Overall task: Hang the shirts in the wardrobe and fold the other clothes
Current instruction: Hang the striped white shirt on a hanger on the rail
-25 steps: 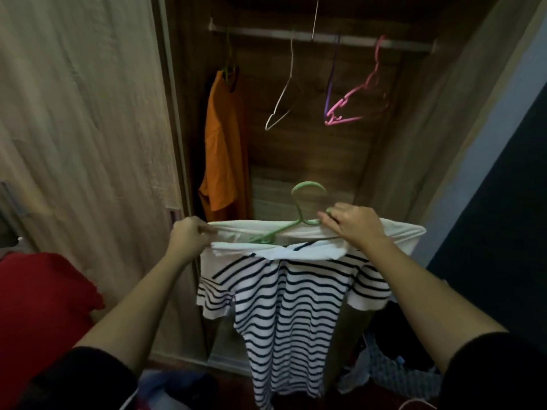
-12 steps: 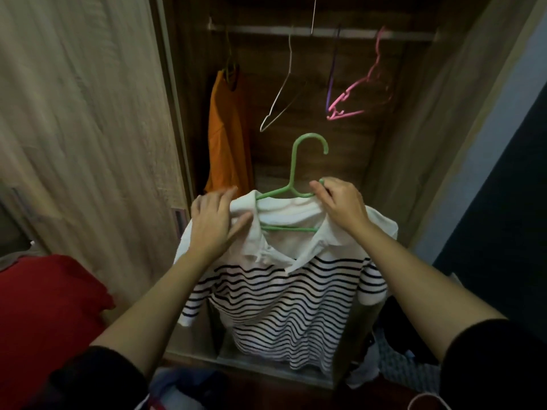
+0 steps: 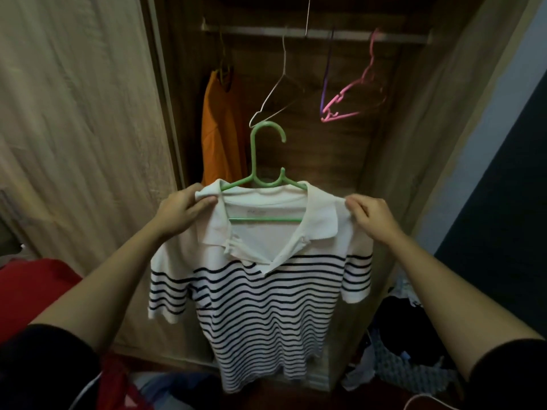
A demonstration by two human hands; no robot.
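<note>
Two shirts are here: one striped polo [image 3: 260, 306] and one orange shirt [image 3: 220, 134]. I count five hangers: one green hanger [image 3: 253, 161] in the polo, and four on the single rail [image 3: 399, 37]: a white hanger [image 3: 284, 57], a purple hanger [image 3: 326, 81], a pink hanger [image 3: 343, 116] and a dark hanger [image 3: 226, 73].

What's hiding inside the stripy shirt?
A green hanger. Its hook sticks out above the striped polo shirt, and its bottom bar shows through the open collar. The ends of its arms are covered by the shoulders, which the left hand and right hand pinch.
</note>
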